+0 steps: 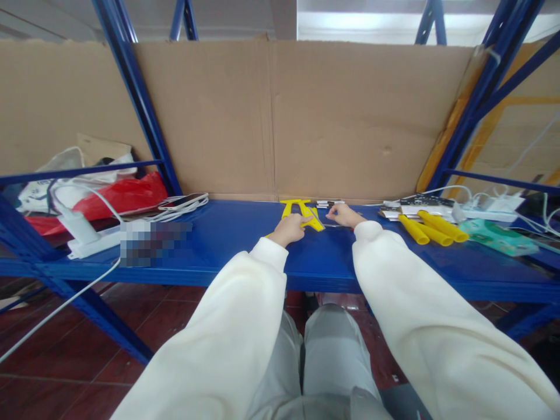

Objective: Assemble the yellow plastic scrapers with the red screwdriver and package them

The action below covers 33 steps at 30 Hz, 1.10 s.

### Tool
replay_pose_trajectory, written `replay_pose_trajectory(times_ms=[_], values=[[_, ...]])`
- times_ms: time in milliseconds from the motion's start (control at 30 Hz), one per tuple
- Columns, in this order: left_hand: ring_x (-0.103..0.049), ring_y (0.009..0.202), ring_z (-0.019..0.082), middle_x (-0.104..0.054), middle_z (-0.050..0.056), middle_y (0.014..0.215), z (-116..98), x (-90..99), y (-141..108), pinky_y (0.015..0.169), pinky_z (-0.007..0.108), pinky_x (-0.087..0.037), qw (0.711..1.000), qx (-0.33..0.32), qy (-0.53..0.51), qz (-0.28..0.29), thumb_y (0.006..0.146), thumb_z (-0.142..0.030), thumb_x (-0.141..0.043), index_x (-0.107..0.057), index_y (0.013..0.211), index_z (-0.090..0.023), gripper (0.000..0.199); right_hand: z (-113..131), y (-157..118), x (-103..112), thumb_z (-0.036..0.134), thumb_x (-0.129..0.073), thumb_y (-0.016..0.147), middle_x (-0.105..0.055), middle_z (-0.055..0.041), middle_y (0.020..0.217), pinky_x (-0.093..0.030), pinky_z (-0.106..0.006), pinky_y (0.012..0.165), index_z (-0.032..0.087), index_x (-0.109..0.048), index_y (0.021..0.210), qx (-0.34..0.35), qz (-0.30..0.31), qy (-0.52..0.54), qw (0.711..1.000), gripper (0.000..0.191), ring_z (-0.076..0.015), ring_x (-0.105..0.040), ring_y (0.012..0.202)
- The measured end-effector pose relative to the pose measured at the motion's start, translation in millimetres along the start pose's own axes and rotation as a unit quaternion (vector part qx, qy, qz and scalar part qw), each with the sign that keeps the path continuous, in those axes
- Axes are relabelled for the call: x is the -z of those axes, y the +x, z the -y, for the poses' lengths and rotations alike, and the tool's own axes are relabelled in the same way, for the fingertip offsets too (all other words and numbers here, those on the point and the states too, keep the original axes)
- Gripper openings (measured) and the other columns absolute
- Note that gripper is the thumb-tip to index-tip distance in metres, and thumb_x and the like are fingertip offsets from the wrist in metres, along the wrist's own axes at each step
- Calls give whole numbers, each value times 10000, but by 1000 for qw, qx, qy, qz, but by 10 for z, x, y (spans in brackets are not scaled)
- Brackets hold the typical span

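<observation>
My left hand [289,228] is closed on a yellow plastic piece [314,219] with angled arms, on the blue shelf near the cardboard. Part of that piece is hidden under my fingers. Just right of it, my right hand [346,216] has its fingers drawn together in a pinch. Whatever they hold is too small to make out. A thin metal strip [331,226] lies between the two hands, partly below the right one. Behind my right fingers sit small black and silver pieces [330,204].
Three yellow tubes [431,228] lie right of my right sleeve, beside a green packet [499,237] and a white power strip [492,209]. At left are another power strip [102,238], a phone [184,202] and a red bag [126,195]. A cardboard panel [350,116] stands behind.
</observation>
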<state>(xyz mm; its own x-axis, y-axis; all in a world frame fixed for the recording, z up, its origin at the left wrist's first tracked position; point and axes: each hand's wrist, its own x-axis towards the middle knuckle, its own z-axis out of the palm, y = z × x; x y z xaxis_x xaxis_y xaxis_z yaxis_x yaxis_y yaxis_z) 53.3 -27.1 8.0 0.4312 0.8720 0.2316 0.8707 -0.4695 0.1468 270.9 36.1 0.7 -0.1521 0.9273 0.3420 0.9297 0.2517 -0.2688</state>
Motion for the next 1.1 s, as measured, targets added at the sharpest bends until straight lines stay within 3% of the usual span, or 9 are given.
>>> replay_pose_trajectory(times_ms=[133,267,433,633,1100], values=[[-572,1276,247,-635,77,1347,8,-9,7,1057,329,-457,1000,1,-2,-4,906,-175,-545,-541,1437,-278,541,110,-44,-23,346,-589,851,-709,-52,835,-501,-317,789,158,-695,793,65,2,158,985,224,-186,-623,800],[-582,1264,257,-649,92,1318,11,-11,12,1045,338,-466,1000,-3,-3,-3,905,-187,-547,-562,1420,-266,521,223,-93,-105,382,-601,820,-683,-43,841,-492,-330,808,174,-660,754,104,-8,224,969,226,-184,-601,806],[-595,1248,249,-651,89,1308,19,-19,21,1047,333,-463,1000,-4,-1,-2,895,-202,-562,-569,1413,-269,523,232,-94,-178,457,-622,818,-651,-56,881,-467,-385,901,189,-639,712,130,-18,196,972,288,-211,-588,894],[-592,1254,239,-651,87,1311,21,-14,22,1039,313,-463,1000,-9,-6,-1,894,-185,-564,-560,1419,-281,534,236,-127,-202,332,-589,843,-645,-52,908,-464,-368,907,201,-660,762,129,-23,158,979,171,-208,-582,918],[-580,1267,235,-641,77,1323,-15,27,-14,1052,322,-459,1000,-3,-4,-1,904,-172,-556,-554,1424,-289,533,318,-204,-204,296,-587,837,-656,-68,961,-444,-380,940,202,-659,761,95,-39,125,987,141,-226,-585,972]])
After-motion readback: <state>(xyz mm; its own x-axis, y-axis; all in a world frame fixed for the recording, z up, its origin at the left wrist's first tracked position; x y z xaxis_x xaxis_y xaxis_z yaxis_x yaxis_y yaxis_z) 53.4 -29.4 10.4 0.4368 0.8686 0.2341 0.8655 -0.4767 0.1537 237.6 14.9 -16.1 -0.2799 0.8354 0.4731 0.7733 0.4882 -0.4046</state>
